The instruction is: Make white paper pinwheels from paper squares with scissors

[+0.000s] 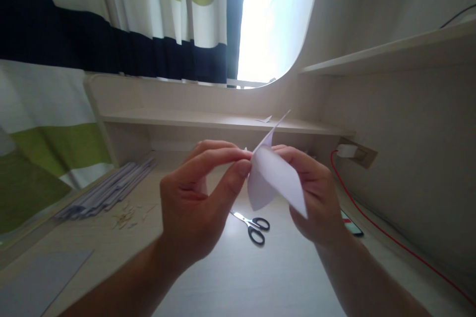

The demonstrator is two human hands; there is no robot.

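Observation:
A piece of white folded paper (277, 171) with flaring, petal-like flaps is held up above the desk between both hands. My left hand (201, 188) pinches its gathered left end between thumb and forefinger. Behind the flaps, my right hand (316, 188) curls round the paper's right side; the paper hides most of its fingertips. One thin pointed corner of the paper sticks up to the right. On the desk below the hands lie scissors (253, 225) with black handles.
Rolled or folded paper strips (107, 190) lie at the left, near small scattered sticks (126, 217). A paper sheet (44, 277) rests front left. At the right are a phone (351, 224) and a red cable (372, 223) from a charger (346, 150). A paper scrap (265, 119) sits on the shelf (208, 119).

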